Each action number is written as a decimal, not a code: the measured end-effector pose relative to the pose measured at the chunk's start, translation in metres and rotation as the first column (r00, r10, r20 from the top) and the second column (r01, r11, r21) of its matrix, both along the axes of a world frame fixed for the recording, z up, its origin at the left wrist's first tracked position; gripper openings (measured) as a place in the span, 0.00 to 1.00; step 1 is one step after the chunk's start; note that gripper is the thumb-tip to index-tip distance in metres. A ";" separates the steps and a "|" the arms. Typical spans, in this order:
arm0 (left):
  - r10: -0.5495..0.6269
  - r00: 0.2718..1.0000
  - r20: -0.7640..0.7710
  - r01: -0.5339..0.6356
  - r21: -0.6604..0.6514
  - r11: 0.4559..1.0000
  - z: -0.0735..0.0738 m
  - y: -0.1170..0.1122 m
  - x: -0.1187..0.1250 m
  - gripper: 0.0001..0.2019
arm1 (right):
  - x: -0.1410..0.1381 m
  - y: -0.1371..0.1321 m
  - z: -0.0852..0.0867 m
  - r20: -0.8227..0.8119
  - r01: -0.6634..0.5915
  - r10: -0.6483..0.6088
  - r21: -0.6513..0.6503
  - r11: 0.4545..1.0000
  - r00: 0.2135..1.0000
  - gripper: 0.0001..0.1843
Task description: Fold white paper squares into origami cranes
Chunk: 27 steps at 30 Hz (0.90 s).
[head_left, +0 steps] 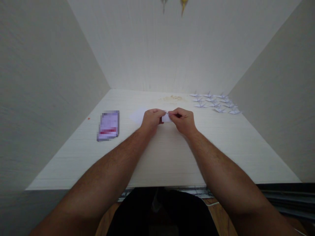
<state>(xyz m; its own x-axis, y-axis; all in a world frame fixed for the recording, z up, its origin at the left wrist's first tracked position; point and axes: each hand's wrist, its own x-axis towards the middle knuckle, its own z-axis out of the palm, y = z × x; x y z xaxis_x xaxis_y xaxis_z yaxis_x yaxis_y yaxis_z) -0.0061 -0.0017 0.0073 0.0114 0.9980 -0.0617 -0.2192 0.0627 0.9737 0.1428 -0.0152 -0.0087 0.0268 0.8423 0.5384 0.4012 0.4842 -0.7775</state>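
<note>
A small piece of white paper [166, 118] is held between my two hands above the middle of the table. My left hand [153, 118] pinches its left side, fingers closed. At the right side, the thumb and fingers of my right hand [182, 119] close on the same paper near its upper edge. Its folds are too small to make out. Just left of my left hand, pale white paper [137, 115] lies flat on the table, partly covered by the hand.
Several folded white paper cranes [213, 103] stand in rows at the back right of the white table [169, 157]. A pixelated flat object [108, 124] with a red band lies on the left. Walls [167, 49] enclose the back and sides. A small orange speck [89, 118] is at the left edge.
</note>
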 end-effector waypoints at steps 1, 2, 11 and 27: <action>-0.003 1.000 -0.003 0.003 0.002 1.000 0.000 0.000 0.000 0.04 | 0.000 0.000 0.000 0.000 -0.001 0.001 0.001 1.000 1.000 0.06; -0.005 1.000 -0.011 0.005 0.007 1.000 0.000 0.000 0.000 0.04 | 0.000 0.000 0.000 -0.003 -0.005 0.005 0.004 1.000 1.000 0.06; 0.024 0.984 -0.179 0.005 0.160 0.987 -0.008 0.006 -0.006 0.06 | -0.003 -0.002 0.007 -0.141 0.044 -0.060 -0.111 0.993 0.988 0.08; 0.007 0.995 -0.097 0.007 0.140 0.990 -0.008 0.007 -0.008 0.06 | -0.005 -0.004 0.009 -0.152 0.035 -0.048 -0.087 0.996 0.987 0.09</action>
<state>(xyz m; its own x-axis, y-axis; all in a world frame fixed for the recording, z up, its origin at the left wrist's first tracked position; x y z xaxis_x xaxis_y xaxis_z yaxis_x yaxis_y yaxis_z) -0.0144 0.0056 -0.0009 0.0121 0.9969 0.0777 -0.1235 -0.0756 0.9895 0.1380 -0.0194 -0.0001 0.1394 0.8809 0.4524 0.2920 0.3999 -0.8688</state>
